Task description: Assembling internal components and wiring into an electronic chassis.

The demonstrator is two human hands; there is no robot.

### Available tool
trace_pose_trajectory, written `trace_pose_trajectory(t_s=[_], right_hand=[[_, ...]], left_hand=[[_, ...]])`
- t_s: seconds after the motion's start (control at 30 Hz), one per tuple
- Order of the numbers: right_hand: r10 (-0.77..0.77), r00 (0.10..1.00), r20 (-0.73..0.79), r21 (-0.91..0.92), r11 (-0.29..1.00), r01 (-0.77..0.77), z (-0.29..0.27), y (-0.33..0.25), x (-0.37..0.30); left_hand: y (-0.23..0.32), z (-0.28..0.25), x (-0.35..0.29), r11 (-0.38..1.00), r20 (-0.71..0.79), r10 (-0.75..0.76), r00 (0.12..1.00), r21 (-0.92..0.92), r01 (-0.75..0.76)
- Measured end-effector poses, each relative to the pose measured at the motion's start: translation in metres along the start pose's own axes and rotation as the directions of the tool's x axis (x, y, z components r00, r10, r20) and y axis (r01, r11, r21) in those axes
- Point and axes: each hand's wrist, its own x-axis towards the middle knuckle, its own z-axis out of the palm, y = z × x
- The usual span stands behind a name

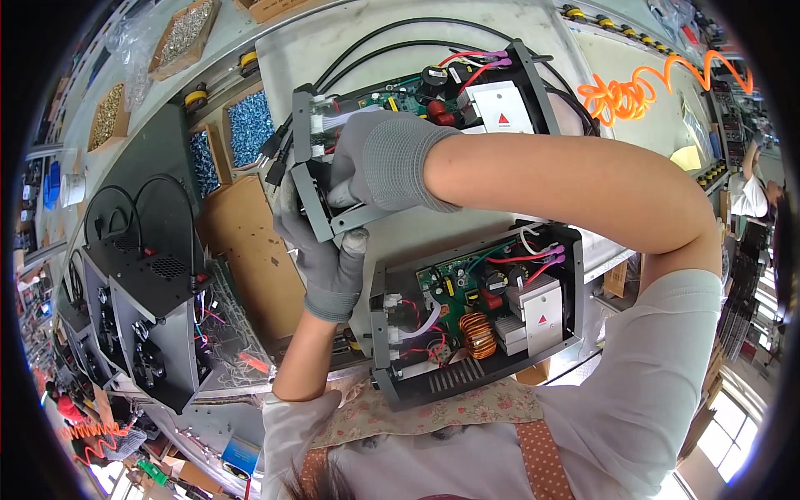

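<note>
A person in grey knit gloves works at an open dark grey case (542, 92), which lies just beyond the right hand (385, 158) and runs from there off to its right. The left hand (329, 262), nearer the body, is closed around a grey metal panel (311, 202): fingers on the far left side, thumb side toward the person. A flat bracket (358, 217) juts rightward from that panel, just above the left thumb. Whether the panel is joined to the case cannot be told, since the right hand covers the place. The right hand is bent inward over the near left corner of the case, its fingers curled and partly hidden; whether they pinch anything cannot be told. Beyond its knuckles show a green circuit board (404, 102) and, farther right, a white plate (502, 107) with a red triangle. To the right of the left hand, below the right forearm, sits a second open case (508, 367) holding a copper-coloured coil (477, 335). Left of the left hand lies a brown cardboard sheet (250, 250); beyond that hand, up and to the left, stands a tray of blue screws (251, 127). Black cables (417, 21) arch past the case, and an orange coiled hose (621, 98) rests well to the right of the right hand.
</note>
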Motion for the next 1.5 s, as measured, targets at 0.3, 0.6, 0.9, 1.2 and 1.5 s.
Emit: trace_pose_trajectory(t_s=[0.3, 0.6, 0.9, 1.2, 1.5], right_hand=[[-0.044, 0.996, -0.080, 0.000, 0.999, 0.044, 0.011, 0.006, -0.002], [-0.046, 0.999, -0.010, 0.051, 0.998, 0.047, 0.010, 0.004, -0.001], [-0.036, 0.995, 0.094, 0.017, 0.999, 0.034, 0.001, -0.001, -0.005], [-0.077, 0.983, -0.164, -0.012, 0.997, 0.076, 0.027, 0.016, 0.006], [-0.069, 0.994, -0.085, 0.126, 0.989, 0.079, 0.018, 0.009, -0.003]], left_hand=[[0.006, 0.008, 0.004, 0.985, 0.009, 0.023, 1.000, -0.173, -0.021], [0.002, 0.007, 0.000, 0.992, -0.037, 0.023, 0.999, -0.126, -0.028], [0.005, 0.007, -0.002, 0.982, -0.001, -0.029, 1.000, -0.189, 0.028], [0.010, 0.007, 0.002, 0.980, -0.004, -0.011, 1.000, -0.197, 0.010], [-0.001, 0.006, -0.002, 0.993, -0.038, 0.044, 0.998, -0.107, -0.048]])
